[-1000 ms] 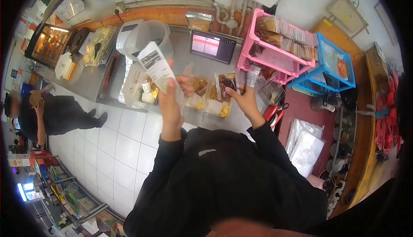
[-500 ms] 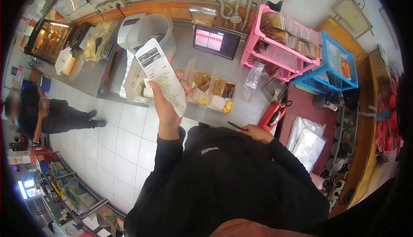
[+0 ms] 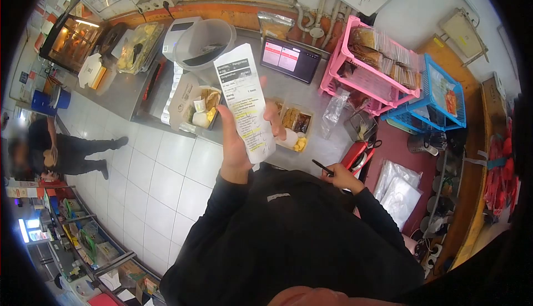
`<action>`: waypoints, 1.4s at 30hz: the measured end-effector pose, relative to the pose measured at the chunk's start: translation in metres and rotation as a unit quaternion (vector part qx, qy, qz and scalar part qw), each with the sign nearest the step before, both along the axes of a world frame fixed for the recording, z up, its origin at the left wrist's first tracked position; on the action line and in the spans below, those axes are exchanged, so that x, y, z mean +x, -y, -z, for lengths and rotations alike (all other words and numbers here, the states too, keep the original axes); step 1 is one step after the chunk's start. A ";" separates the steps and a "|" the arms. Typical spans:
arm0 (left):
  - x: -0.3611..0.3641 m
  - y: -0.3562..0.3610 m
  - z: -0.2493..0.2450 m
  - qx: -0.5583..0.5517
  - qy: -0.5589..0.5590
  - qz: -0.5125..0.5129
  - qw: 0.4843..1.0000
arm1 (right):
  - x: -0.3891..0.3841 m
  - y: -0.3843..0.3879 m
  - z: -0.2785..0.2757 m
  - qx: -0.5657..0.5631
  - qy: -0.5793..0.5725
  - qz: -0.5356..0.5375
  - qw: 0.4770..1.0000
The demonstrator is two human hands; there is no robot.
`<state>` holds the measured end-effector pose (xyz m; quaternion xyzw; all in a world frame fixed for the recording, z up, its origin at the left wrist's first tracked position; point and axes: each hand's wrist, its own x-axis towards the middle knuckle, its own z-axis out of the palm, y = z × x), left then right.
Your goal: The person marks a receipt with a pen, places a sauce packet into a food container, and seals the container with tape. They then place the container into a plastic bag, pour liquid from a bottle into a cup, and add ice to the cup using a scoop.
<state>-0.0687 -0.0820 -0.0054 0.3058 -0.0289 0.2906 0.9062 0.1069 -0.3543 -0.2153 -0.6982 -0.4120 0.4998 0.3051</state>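
Note:
My left hand (image 3: pixel 236 153) is closed around a long printed receipt (image 3: pixel 245 109), held upright above the counter, thumb on one edge and fingers on the other. Several of its lines are marked yellow, with pen strokes beside some. Lower right, close to my body, my right hand (image 3: pixel 344 178) grips a black pen (image 3: pixel 322 167) with its tip pointing left. Behind the receipt stands an open food box (image 3: pixel 311 131) with brown and yellow food, partly hidden by hand and paper. To the left sits another open food box (image 3: pixel 182 100) holding a white cup and food.
A tablet (image 3: pixel 290 59) leans at the back beside a clear plastic tub (image 3: pixel 204 42). Pink baskets (image 3: pixel 371 81) and a blue basket (image 3: pixel 444 98) stand right, near a red tape dispenser (image 3: pixel 355 156) and plastic bags (image 3: pixel 401 192). Another person (image 3: pixel 66 146) stands at far left.
The view has shifted, so the counter sits further right and lower. The receipt has moved right, uncovering more of the left food box. My right hand has turned the pen slightly.

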 end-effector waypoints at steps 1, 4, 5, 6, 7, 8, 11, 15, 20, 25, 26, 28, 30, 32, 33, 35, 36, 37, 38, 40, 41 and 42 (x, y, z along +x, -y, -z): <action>0.000 0.002 0.001 -0.006 0.003 0.007 1.000 | 0.001 -0.001 -0.003 -0.010 -0.036 0.038 0.999; 0.002 0.007 0.003 -0.018 0.005 0.023 1.000 | 0.008 -0.010 -0.022 0.001 -0.150 0.155 0.976; 0.003 0.008 0.004 -0.015 0.002 0.026 1.000 | 0.012 -0.014 -0.033 0.013 -0.188 0.196 0.962; 0.005 0.009 0.005 -0.012 0.000 0.030 0.999 | 0.007 -0.023 -0.055 0.027 -0.137 0.205 0.969; 0.007 0.010 0.006 -0.003 -0.018 0.023 1.000 | 0.003 -0.031 -0.077 0.039 -0.083 0.214 0.973; 0.009 0.011 0.007 0.006 -0.036 0.016 0.999 | -0.007 -0.044 -0.091 0.097 -0.046 0.238 0.965; 0.016 0.015 0.006 0.035 -0.054 0.025 0.998 | -0.032 -0.078 -0.114 0.278 0.046 0.247 0.927; 0.029 0.020 0.003 0.052 -0.030 0.066 0.996 | -0.032 -0.080 -0.156 0.284 0.026 0.117 0.951; 0.041 0.030 -0.009 0.054 -0.007 0.080 0.995 | -0.049 -0.092 -0.187 0.348 -0.126 0.167 0.914; 0.049 0.033 -0.012 0.029 0.002 0.129 0.991 | -0.046 -0.092 -0.228 0.279 0.026 0.046 0.959; 0.049 0.034 -0.014 0.015 0.004 0.141 0.990 | -0.048 -0.092 -0.226 0.283 -0.012 0.058 0.957; 0.051 0.034 -0.015 -0.014 0.014 0.165 0.986 | -0.054 -0.093 -0.220 0.289 -0.088 0.083 0.950; 0.053 0.034 -0.013 -0.047 0.032 0.187 0.981 | -0.054 -0.092 -0.225 0.290 -0.080 0.090 0.949; 0.057 0.032 -0.007 -0.034 0.067 0.211 0.975 | -0.055 -0.092 -0.226 0.289 -0.077 0.096 0.950; 0.059 0.031 -0.007 -0.027 0.085 0.222 0.971 | -0.055 -0.090 -0.225 0.287 -0.077 0.097 0.950; 0.058 0.037 -0.016 -0.045 0.067 0.192 0.978 | -0.055 -0.088 -0.225 0.281 -0.083 0.103 0.951; 0.058 0.038 -0.017 -0.050 0.064 0.187 0.979 | -0.055 -0.088 -0.227 0.276 -0.087 0.107 0.951; 0.058 0.039 -0.019 -0.055 0.061 0.182 0.980 | -0.055 -0.087 -0.227 0.272 -0.092 0.111 0.951; 0.058 0.039 -0.018 -0.055 0.064 0.187 0.979 | -0.055 -0.086 -0.227 0.271 -0.089 0.111 0.952; 0.058 0.038 -0.018 -0.058 0.066 0.190 0.978 | -0.055 -0.085 -0.225 0.271 -0.082 0.110 0.953; 0.058 0.039 -0.020 -0.062 0.063 0.188 0.978 | -0.054 -0.084 -0.223 0.272 -0.084 0.106 0.953; 0.058 0.039 -0.019 -0.065 0.066 0.198 0.976 | -0.053 -0.082 -0.222 0.273 -0.086 0.101 0.953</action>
